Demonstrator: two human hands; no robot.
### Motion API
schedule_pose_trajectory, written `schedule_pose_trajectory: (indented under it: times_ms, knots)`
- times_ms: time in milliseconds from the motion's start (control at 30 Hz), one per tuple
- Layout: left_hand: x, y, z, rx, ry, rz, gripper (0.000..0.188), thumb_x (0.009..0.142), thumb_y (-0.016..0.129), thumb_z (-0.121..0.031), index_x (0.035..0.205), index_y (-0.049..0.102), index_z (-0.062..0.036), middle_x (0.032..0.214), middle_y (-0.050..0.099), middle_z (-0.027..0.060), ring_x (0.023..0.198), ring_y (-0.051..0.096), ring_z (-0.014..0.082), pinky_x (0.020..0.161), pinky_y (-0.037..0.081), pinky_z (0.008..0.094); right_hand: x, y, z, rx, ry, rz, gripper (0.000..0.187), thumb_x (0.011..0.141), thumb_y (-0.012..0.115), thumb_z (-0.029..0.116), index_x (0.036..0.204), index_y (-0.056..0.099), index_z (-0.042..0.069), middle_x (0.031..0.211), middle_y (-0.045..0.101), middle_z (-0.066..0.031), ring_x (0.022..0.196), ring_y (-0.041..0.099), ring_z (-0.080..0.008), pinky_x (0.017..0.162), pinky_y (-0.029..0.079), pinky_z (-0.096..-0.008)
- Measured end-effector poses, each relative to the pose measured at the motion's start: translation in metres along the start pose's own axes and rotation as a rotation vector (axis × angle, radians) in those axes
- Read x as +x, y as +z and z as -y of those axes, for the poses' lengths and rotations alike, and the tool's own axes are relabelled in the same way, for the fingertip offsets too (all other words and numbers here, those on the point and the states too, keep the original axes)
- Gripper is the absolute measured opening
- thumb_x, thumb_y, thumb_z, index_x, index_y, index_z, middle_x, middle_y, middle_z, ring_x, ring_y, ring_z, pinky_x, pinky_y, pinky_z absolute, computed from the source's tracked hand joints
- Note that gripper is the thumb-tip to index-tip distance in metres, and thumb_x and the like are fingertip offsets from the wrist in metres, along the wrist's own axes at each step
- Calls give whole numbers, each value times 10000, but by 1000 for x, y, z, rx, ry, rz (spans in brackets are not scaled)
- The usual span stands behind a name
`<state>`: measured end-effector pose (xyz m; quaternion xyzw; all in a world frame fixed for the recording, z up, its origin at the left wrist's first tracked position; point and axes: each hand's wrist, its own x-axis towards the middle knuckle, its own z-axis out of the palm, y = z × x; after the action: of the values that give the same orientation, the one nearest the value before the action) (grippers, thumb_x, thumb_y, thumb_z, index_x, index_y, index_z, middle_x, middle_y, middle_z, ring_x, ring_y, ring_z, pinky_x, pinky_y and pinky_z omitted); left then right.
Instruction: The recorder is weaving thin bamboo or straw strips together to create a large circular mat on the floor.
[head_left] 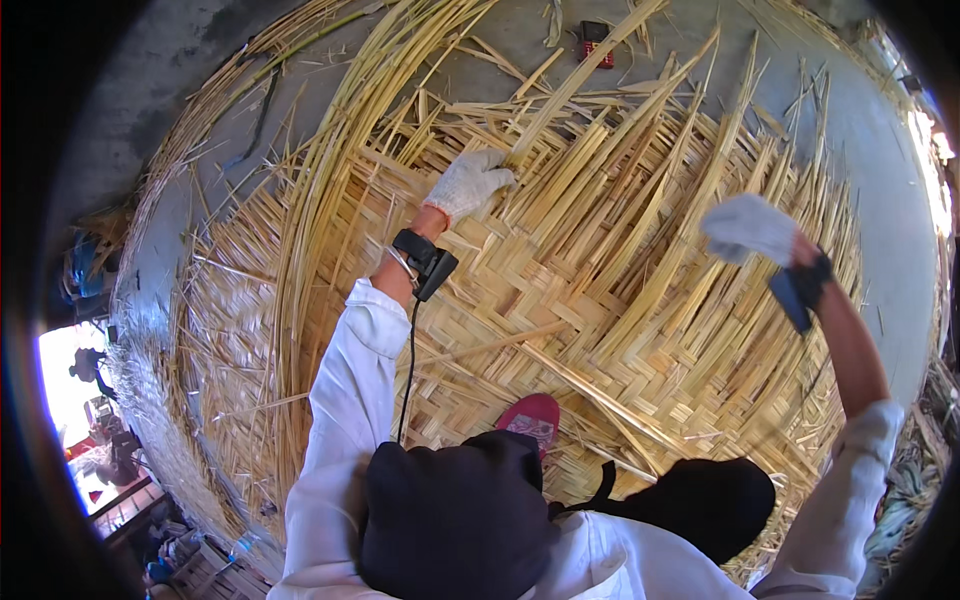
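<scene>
A large herringbone mat [470, 265] of pale split strips, looking like bamboo, spreads beneath me. My left hand [470, 187], in a white knit glove, is at the mat's far part, its thumb and fingers closed at the near end of a long flat strip [575, 88]. That strip slants away to the upper right. To the right, my gloved right hand [750, 228] hangs over the loose strip ends, smeared by motion; its fingers are unclear and no strip shows in it. Many unwoven strips [640, 190] fan out from the weave between and beyond both hands.
A thick bundle of long strips [335, 150] curves along the left of the mat. A small red and black box [597, 45] lies on the grey floor [890, 250] at the far side. A red shoe [532, 418] rests on the mat; loose strips [600, 395] cross it.
</scene>
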<state>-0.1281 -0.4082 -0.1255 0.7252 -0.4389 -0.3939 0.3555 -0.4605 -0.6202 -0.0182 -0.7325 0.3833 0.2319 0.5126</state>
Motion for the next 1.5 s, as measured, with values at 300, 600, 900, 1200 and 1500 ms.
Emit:
schedule_pose_trajectory:
  times_ms: [300,600,900,1200,1500]
  knots:
    - [-9,10,-4,-261,6,-40,245,813,603,-137,1009,642,6,845,670,64,747,603,132,708,468,252,53,86,170,-1202,-1229,-925,269,763,569,126,1020,648,124,909,640,-56,899,608,-226,793,467,-407]
    - [-6,16,11,58,183,-10,346,825,617,-334,961,658,-19,839,666,167,774,655,247,690,479,343,113,114,153,-1125,-858,-601,116,700,598,153,703,696,91,679,656,-132,645,660,-294,507,499,-397]
    - [5,35,49,266,149,-295,144,782,587,-98,876,643,-4,793,637,210,790,645,328,629,472,342,146,167,147,-911,-495,-698,153,696,594,188,742,717,109,686,671,-74,668,663,-284,536,480,-467]
    - [4,24,29,580,457,-227,199,813,569,-140,922,647,8,867,644,199,804,623,323,696,469,345,189,128,82,-20,-248,-500,258,789,531,186,649,679,28,515,598,-102,484,628,-212,446,491,-346]
    - [11,36,27,-76,249,-297,349,927,483,-237,1165,562,5,1113,614,92,968,585,215,859,458,315,144,212,136,-446,-370,-692,239,666,630,211,862,722,110,764,680,-64,769,656,-262,556,464,-435]
